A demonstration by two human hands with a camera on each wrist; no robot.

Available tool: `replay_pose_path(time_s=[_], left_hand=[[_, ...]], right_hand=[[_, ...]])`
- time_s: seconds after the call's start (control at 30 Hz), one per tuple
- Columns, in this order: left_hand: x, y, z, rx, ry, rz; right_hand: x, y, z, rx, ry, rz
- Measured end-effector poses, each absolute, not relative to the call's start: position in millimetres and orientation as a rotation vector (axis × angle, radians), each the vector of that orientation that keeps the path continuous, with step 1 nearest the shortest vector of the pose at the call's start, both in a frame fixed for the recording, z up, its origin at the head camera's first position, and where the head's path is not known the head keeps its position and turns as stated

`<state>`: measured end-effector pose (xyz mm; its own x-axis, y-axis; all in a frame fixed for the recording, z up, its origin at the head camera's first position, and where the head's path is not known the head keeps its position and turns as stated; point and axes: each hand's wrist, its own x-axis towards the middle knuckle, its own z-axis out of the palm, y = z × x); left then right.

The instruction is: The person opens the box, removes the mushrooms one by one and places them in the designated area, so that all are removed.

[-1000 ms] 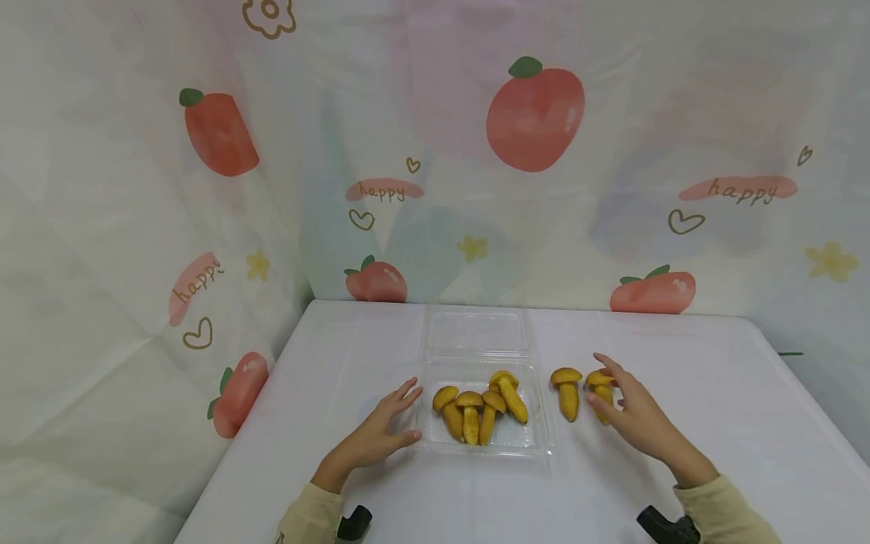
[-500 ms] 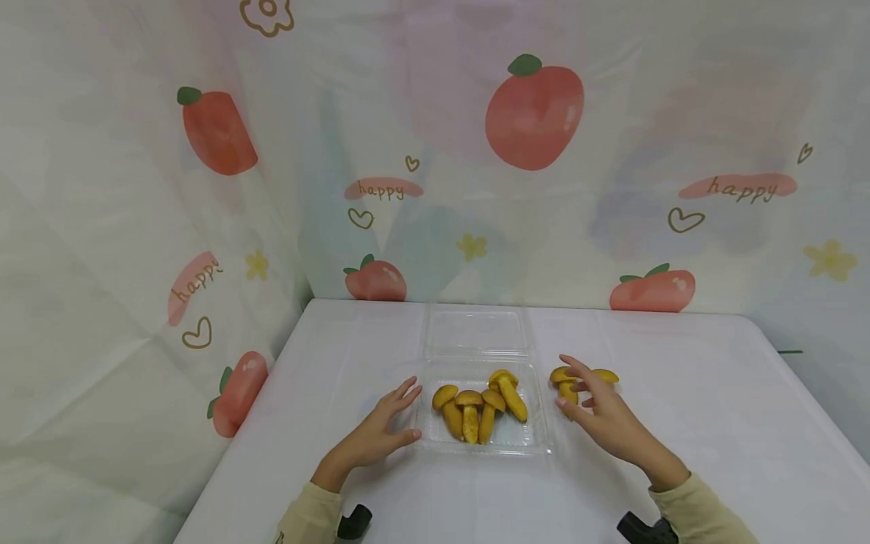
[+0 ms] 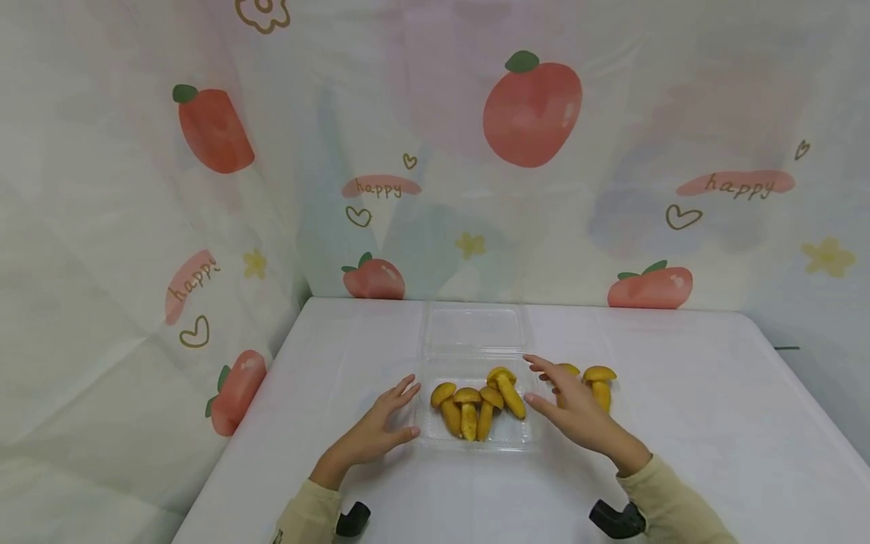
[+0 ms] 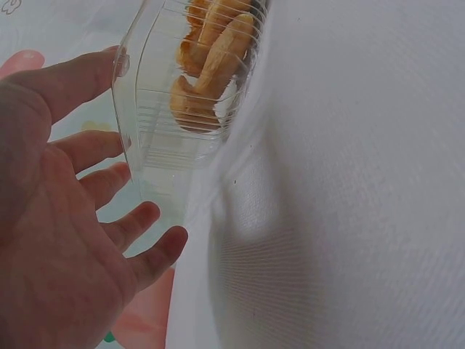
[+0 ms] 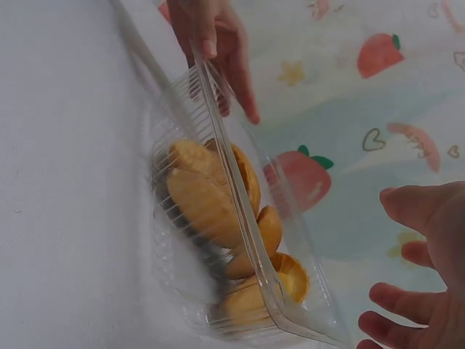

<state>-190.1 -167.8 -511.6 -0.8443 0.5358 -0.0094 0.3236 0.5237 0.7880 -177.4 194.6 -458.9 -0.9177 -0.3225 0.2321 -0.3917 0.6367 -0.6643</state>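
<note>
I see right hand (image 3: 578, 414), fingers apart, shift from 2 loose mushrooms (image 3: 600, 375) toward box (image 3: 506, 434) with 4 packed mushrooms (image 3: 467, 408) (lid (image 3: 476, 329) open); left hand (image 3: 369, 431) likewise spread opposite: box now flanked.

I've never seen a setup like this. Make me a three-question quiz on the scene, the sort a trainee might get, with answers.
1. How many yellow, round-capped mushrooms lie inside the clear, ribbed plastic container?
2. True or false: the container's clear plastic lid is open.
3. Which hand is nearer the two yellow, round-capped mushrooms outside the container, left or right?

Key:
1. Four.
2. True.
3. The right hand; in the head view it partly covers one of them.
</note>
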Motion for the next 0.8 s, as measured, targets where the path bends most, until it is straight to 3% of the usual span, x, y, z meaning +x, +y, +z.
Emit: replay_pose_path(time_s=[0.37,0.8], left_hand=[[-190.8,-169.6,-510.3,0.739,2.522,1.215],[-192.8,-169.4,-513.3,0.731,2.510,1.229]], right_hand=[[-195.5,174.1,-475.1,0.770,-2.767,1.150],[-205.3,158.9,-488.1,0.748,-2.877,1.107]])
